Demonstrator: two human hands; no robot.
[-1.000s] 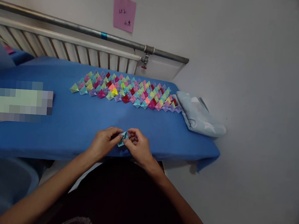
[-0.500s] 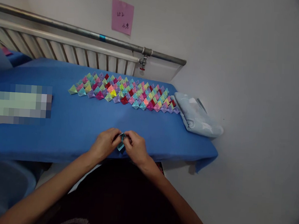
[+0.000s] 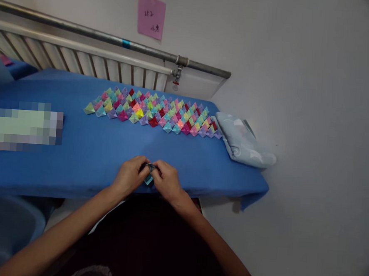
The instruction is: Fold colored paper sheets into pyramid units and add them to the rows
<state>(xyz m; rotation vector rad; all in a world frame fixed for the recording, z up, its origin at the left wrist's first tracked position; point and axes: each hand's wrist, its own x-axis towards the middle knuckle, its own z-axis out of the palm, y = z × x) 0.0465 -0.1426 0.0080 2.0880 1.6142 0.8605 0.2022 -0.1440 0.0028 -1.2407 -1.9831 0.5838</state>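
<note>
Between my two hands is a small piece of teal folded paper (image 3: 148, 179), held close to the near edge of the blue-covered table (image 3: 86, 157). My left hand (image 3: 130, 173) pinches its left side with closed fingers. From the other side my right hand (image 3: 167, 178) grips it, thumb and fingers pressed together. The fingers hide much of the paper, so its full shape does not show. Beyond my hands, several rows of folded paper pieces (image 3: 153, 121) in many colours stand on the cloth, packed side by side.
A folded light blue cloth (image 3: 246, 144) lies at the table's right end. Behind the table run a white radiator (image 3: 101, 70) and a metal pipe (image 3: 85, 30). A pink note (image 3: 151, 17) hangs on the wall. A blue tub (image 3: 10, 227) stands low at left, below a blurred patch.
The teal paper has shifted slightly in my fingers, and its upper edge sits at another angle. Both hands keep their pinch in nearly the same place.
</note>
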